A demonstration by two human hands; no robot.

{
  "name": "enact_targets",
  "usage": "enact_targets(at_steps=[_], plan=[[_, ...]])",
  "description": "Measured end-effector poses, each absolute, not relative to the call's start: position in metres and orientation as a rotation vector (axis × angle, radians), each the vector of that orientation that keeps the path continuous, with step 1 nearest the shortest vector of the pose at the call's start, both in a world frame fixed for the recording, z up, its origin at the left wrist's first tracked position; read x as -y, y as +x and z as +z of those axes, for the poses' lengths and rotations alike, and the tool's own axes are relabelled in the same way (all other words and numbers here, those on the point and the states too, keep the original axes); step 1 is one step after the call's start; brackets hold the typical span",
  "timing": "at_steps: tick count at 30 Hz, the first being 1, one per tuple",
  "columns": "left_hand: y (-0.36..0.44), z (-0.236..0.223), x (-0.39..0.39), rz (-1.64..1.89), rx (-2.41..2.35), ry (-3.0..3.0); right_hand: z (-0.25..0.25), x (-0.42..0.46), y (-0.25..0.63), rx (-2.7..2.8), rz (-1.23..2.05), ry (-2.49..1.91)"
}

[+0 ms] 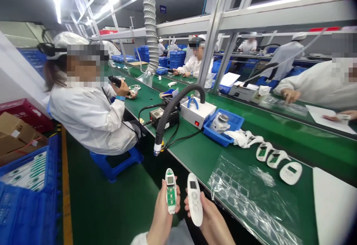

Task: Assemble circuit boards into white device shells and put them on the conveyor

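Note:
My left hand (pixel 161 215) is closed around a white device half with a green circuit board (pixel 170 190) showing, held upright. My right hand (pixel 210 219) grips a white front cover (pixel 194 199) with a small screen and buttons, side by side with the board half. Both are held in front of the green bench edge, below a black flexible hose nozzle (pixel 157 149). On the bench to the right lie three similar white device parts (pixel 279 159) and a clear plastic tray sheet (pixel 251 196).
A blue bin (pixel 235 120) with a round metal part, a white box (pixel 198 113) with blue pliers, and a soldering station sit on the green bench (pixel 200 152). A person in white sits left on a blue stool. Blue crates (pixel 25 208) stand at far left.

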State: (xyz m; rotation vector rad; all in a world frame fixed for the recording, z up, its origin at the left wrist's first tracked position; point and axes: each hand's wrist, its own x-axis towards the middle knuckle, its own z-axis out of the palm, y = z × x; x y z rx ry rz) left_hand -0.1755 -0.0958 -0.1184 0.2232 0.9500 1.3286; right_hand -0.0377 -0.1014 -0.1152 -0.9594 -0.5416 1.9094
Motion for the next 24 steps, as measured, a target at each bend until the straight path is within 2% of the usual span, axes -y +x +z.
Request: enact_targets(at_steps=[7, 14, 24], plan=[[-0.136, -0.091, 0.102, 1.153, -0.941, 0.338, -0.1, 0.128, 0.013, 0.669, 1.737, -1.055], [-0.107, -0.074, 0.098, 1.017, -1.01, 0.886, -0.09, 0.128, 0.022, 0.812, 1.501, -1.099], [-0.079, -0.077, 0.099, 0.92, -0.989, 0.812, -0.093, 0.133, 0.029, 0.847, 1.449, -1.077]])
